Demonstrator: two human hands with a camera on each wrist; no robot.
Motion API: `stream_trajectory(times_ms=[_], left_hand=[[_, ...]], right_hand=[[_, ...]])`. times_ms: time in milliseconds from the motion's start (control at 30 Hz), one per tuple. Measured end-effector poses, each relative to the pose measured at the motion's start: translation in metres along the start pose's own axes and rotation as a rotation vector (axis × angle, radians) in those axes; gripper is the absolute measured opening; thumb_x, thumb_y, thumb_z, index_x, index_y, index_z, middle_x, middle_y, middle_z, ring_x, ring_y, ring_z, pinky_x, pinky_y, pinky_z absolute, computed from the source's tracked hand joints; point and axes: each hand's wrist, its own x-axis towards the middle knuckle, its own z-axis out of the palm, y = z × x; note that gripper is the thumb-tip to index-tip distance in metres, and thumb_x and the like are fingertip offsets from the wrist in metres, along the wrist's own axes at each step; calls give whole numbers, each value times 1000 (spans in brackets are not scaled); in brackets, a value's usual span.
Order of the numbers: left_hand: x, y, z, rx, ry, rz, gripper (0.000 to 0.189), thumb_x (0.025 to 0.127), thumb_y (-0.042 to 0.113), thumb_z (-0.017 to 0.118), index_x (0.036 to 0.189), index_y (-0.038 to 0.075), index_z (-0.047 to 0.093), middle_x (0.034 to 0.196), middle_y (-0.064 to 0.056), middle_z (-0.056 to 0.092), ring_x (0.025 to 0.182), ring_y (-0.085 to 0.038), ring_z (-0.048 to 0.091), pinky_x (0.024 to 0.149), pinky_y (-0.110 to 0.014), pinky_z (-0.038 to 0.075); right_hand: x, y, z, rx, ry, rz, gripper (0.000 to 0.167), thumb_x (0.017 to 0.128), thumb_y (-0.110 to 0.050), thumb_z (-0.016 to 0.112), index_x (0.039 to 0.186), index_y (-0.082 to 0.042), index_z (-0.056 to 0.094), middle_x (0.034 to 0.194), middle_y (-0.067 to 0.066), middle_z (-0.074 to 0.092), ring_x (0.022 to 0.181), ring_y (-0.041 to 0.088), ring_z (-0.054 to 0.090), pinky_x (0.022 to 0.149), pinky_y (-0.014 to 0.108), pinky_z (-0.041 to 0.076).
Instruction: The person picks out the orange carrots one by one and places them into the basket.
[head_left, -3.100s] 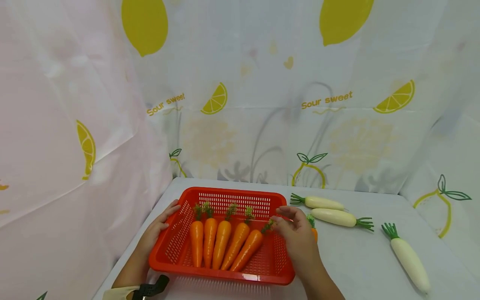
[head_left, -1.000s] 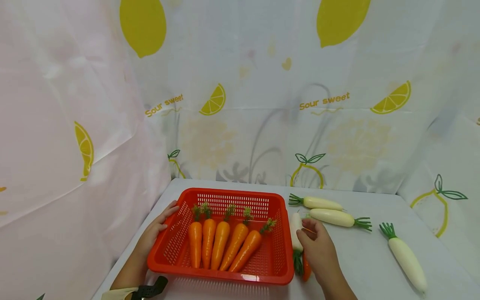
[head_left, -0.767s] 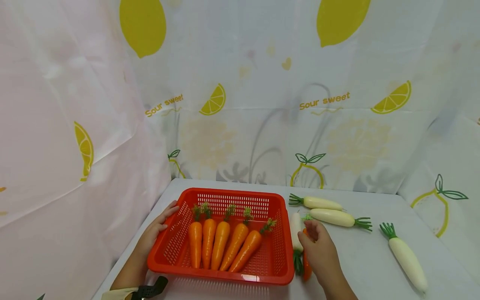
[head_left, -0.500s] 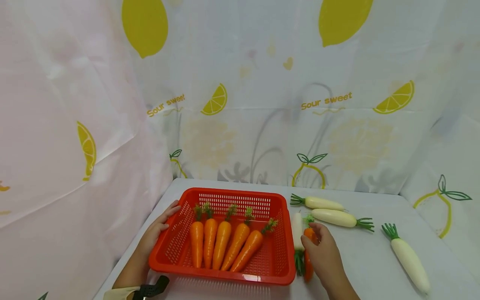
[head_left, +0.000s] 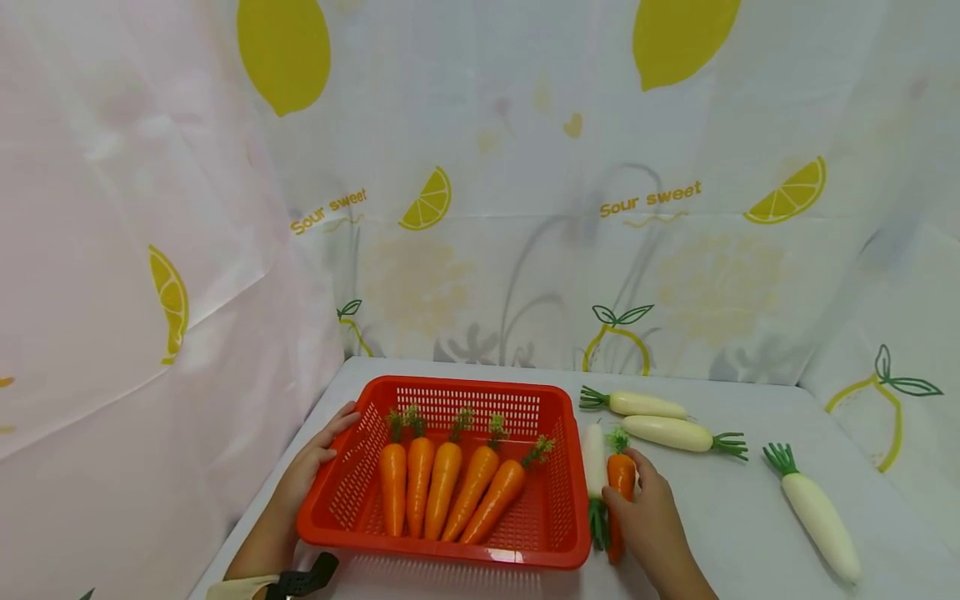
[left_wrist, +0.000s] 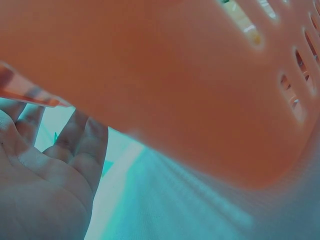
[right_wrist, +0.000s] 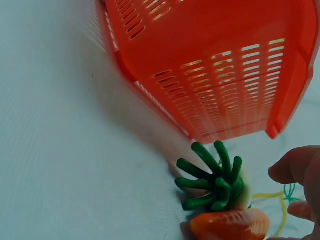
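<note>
A red perforated plastic basket (head_left: 435, 547) holds several orange carrots (head_left: 444, 492) with leafy tops. My left hand (head_left: 307, 467) rests against its left side, fingers extended along the rim; in the left wrist view the hand (left_wrist: 55, 170) is beside the basket wall. Just right of the basket, a white radish (head_left: 596, 458) lies alongside one more carrot (head_left: 622, 477). My right hand (head_left: 648, 508) is around that carrot, thumb on the left and fingers on the right. In the right wrist view, the thumb stands apart from the carrot (right_wrist: 230, 225).
Two white radishes lie behind my right hand: the rear radish (head_left: 647, 406) and the nearer radish (head_left: 667, 434). Another radish (head_left: 821, 527) lies far right. A lemon-print curtain (head_left: 480, 275) hangs behind and beside the white table (head_left: 735, 508).
My right hand has moved from the basket's right rim rightward and down to the loose carrot, uncovering the radish beside it. Most recently its thumb and fingers have spread. My left hand stays put.
</note>
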Motion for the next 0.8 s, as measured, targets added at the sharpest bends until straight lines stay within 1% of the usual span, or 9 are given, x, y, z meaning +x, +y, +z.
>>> stream_trajectory(times_ms=[100,200,267,367,467,567,667,733,800], left_hand=[[1,1,1,3,12,-18,62,101,1,29,163,1,30,177,2,12,149,-1,27,106,-24,51],[3,2,2,5,21,-35,63,100,1,28,163,2,30,177,1,11,159,-20,16,105,-25,51],[4,3,3,4,27,-48,63,100,1,28,163,3,30,177,2,11,161,-31,8,104,-25,53],[4,6,3,-5,28,-60,63,101,1,28,164,5,31,178,-3,7,162,-39,1,103,-27,54],[4,6,3,-11,25,-62,62,102,2,29,164,6,32,178,-1,8,162,-33,6,103,-28,54],[2,4,1,-8,9,-31,62,101,0,28,163,2,30,175,4,16,157,-11,21,104,-25,52],[0,1,-1,-13,-11,4,60,102,-1,28,162,-2,27,171,12,22,143,8,35,105,-24,51],[0,0,-2,-18,-21,17,60,102,-1,29,162,-3,26,172,10,21,138,13,39,105,-24,51],[1,0,-2,-20,-15,12,60,103,1,30,163,-1,27,175,5,16,137,14,39,105,-25,52]], right_hand=[[2,8,0,-24,-28,0,86,97,-24,69,163,1,21,164,35,26,150,57,25,112,71,36],[3,15,0,-60,-46,-10,91,96,-26,70,163,6,16,163,37,25,151,57,22,114,71,31],[3,19,0,-81,-51,-12,93,96,-28,70,162,8,15,163,39,24,151,57,21,115,71,29],[2,22,2,-82,-58,4,91,96,-27,69,162,8,16,163,39,24,151,57,21,115,70,30],[2,23,4,-71,-65,14,91,96,-24,69,162,7,15,163,39,22,152,56,19,116,70,29],[2,24,5,-61,-71,12,93,96,-22,69,163,7,12,165,38,19,153,56,17,117,70,27],[1,25,4,-62,-66,-6,93,95,-21,67,164,7,10,166,37,19,153,55,18,118,70,26],[1,25,3,-62,-62,-9,92,95,-20,65,164,6,10,165,37,21,152,54,24,118,70,28],[1,25,2,-57,-58,3,90,95,-18,64,164,5,12,164,35,25,146,51,35,116,70,33]])
